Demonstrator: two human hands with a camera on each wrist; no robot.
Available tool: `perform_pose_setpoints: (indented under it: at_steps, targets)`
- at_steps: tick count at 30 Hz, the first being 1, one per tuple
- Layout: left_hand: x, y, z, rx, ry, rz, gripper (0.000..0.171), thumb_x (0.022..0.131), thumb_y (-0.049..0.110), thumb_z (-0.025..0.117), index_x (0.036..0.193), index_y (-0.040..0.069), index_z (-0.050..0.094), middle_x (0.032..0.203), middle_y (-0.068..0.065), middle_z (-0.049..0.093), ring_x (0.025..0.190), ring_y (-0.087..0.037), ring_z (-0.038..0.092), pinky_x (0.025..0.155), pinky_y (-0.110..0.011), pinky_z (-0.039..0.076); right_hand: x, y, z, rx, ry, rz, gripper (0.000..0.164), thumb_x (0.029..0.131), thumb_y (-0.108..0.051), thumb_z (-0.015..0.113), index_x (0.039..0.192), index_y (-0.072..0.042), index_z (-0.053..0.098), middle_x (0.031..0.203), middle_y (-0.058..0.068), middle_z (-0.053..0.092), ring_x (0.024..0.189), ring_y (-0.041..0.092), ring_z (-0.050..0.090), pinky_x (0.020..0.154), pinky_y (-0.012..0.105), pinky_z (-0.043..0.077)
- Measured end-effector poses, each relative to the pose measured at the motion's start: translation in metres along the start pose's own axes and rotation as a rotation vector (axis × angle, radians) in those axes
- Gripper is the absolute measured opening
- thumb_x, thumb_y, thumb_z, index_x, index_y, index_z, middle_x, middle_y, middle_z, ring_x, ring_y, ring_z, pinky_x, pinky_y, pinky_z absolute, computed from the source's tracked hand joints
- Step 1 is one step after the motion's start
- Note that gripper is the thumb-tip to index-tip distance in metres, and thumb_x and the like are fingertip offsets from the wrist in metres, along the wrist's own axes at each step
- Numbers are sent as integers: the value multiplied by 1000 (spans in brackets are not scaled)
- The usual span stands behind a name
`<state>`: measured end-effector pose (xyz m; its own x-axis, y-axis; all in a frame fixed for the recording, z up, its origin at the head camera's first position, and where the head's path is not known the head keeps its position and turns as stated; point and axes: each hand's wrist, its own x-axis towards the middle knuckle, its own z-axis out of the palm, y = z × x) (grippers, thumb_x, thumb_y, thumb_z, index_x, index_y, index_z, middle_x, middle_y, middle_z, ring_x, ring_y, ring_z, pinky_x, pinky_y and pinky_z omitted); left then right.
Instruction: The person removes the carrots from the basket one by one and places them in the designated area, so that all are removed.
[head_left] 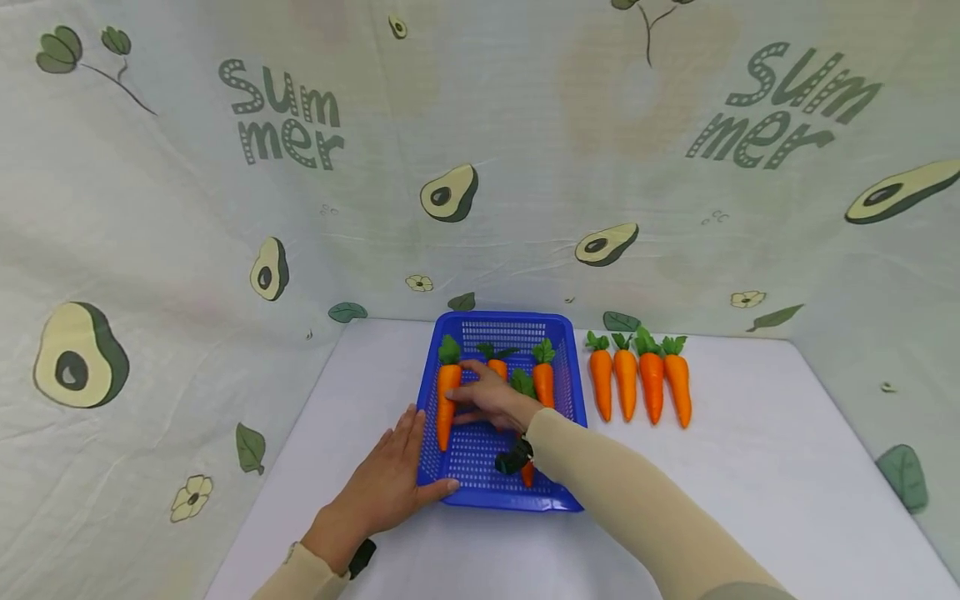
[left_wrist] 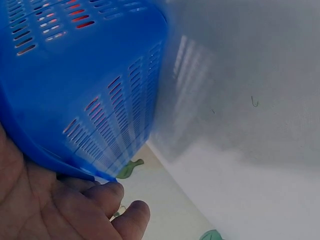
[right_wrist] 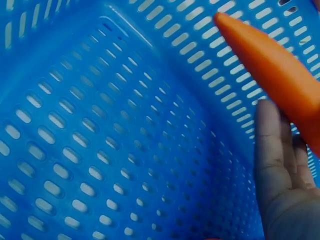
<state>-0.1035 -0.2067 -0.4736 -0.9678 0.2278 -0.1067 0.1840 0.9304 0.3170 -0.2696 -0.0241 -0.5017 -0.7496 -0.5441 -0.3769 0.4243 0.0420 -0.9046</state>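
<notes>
A blue plastic basket with slotted walls sits on the white table. Inside it, my right hand pinches the leftmost carrot, which has a green leafy top and lies along the left wall, its tip towards me. In the right wrist view the same carrot crosses in front of my extended fingers. My left hand rests against the basket's near left corner, fingers straight along the outer side and thumb over the front rim. More carrots, such as one at the right, lie in the basket, partly hidden by my right arm.
To the right of the basket, several carrots lie side by side in a row, among them a redder one. A cloth printed with avocados and lettering hangs behind the table and at its sides.
</notes>
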Motion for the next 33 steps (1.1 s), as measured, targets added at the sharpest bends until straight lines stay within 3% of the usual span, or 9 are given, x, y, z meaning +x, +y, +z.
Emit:
perform_pose_setpoints:
  at_steps: [8,17,27,33]
  targets:
    - [-2,-2,0,45,10,0,120,91,85,52,167,-2,19,176,-22,13,163,-38,18,129,-61,22,-12,-9,-4,-38,32,-55,69,101,-11,73,160,-20,40,134,20,64,109,28,71,95,54,61]
    - [-2,-2,-2,52,2,-20,122,90,85,53,168,-1,16,176,-22,12,163,-39,17,129,-61,22,-29,-21,-13,-98,91,-128,66,98,-6,74,156,-19,46,140,24,58,102,29,74,81,49,66]
    - [-1,1,-5,66,0,-35,123,88,86,53,168,0,17,176,-22,13,163,-41,17,128,-62,21,-47,-31,-26,-164,123,-173,62,99,-8,74,155,-18,48,141,21,63,98,27,76,89,59,62]
    - [-1,4,-5,82,-4,-38,121,89,83,58,168,1,16,176,-22,12,163,-41,16,129,-63,20,-58,-36,-38,-186,150,-198,61,98,-6,75,151,-21,51,145,20,57,100,30,74,86,61,62]
